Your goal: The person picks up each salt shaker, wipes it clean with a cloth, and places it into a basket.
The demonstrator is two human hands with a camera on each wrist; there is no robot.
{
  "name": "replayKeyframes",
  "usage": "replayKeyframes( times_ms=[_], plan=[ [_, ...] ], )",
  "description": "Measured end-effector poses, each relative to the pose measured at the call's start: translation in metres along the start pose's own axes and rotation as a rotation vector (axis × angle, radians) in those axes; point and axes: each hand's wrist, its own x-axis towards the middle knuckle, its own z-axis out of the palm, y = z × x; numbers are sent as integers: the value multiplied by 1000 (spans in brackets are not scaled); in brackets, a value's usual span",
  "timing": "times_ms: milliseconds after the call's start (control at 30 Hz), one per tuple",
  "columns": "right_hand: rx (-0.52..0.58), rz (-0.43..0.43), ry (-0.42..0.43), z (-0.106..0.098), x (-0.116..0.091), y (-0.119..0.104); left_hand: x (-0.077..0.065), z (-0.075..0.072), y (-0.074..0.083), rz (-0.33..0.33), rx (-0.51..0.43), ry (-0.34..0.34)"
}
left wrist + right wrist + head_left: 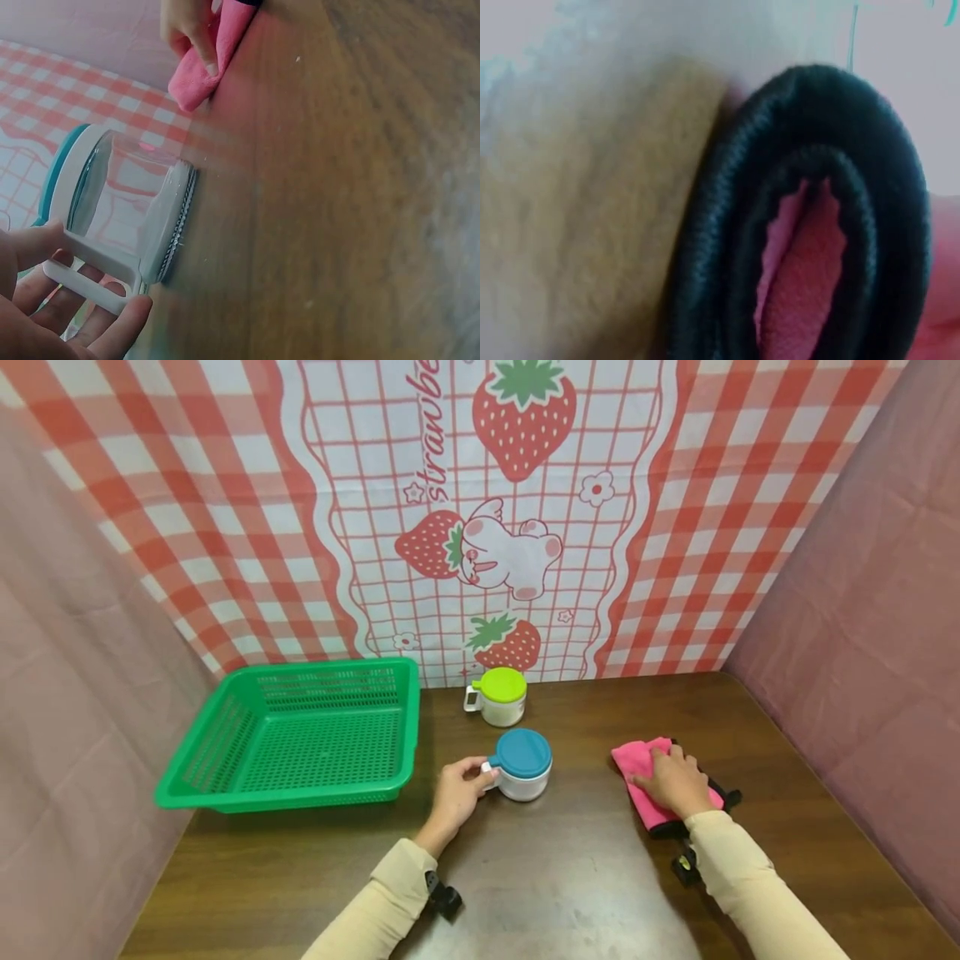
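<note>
A clear-and-white cup with a blue lid (523,754) stands near the table's middle. My left hand (456,789) grips its white handle (94,271); in the left wrist view the thumb is on top and the fingers curl beneath and through it. Behind it stands a similar cup with a lime-green lid (502,686), its handle pointing left. On the right, my right hand (677,781) holds a folded pink cloth (637,764) with black edging, thumb on the near side. The right wrist view shows the black edging (727,202) close up; the right fingertips are hidden there.
A green perforated basket (408,752) sits on the left of the brown wooden table (540,877). Behind the table hangs a red-and-white checked curtain (690,568) with strawberries. Pink fabric (855,577) closes off both sides.
</note>
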Motion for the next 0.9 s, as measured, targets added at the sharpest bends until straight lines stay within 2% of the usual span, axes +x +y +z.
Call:
replayKeyframes(
  times_ms=[133, 300, 433, 733, 900],
  plan=[
    [9, -22, 42, 2, -3, 2, -4, 3, -2, 29, 16, 0],
    [57, -45, 183, 4, -4, 5, -5, 6, -2, 85, 59, 32],
    [92, -68, 267, 2, -5, 3, -6, 6, -1, 93, 67, 52],
    [171, -75, 311, -16, -14, -5, -7, 9, -1, 96, 33, 58],
    [200, -117, 338, -24, -20, -14, -6, 10, -2, 93, 14, 56]
  ],
)
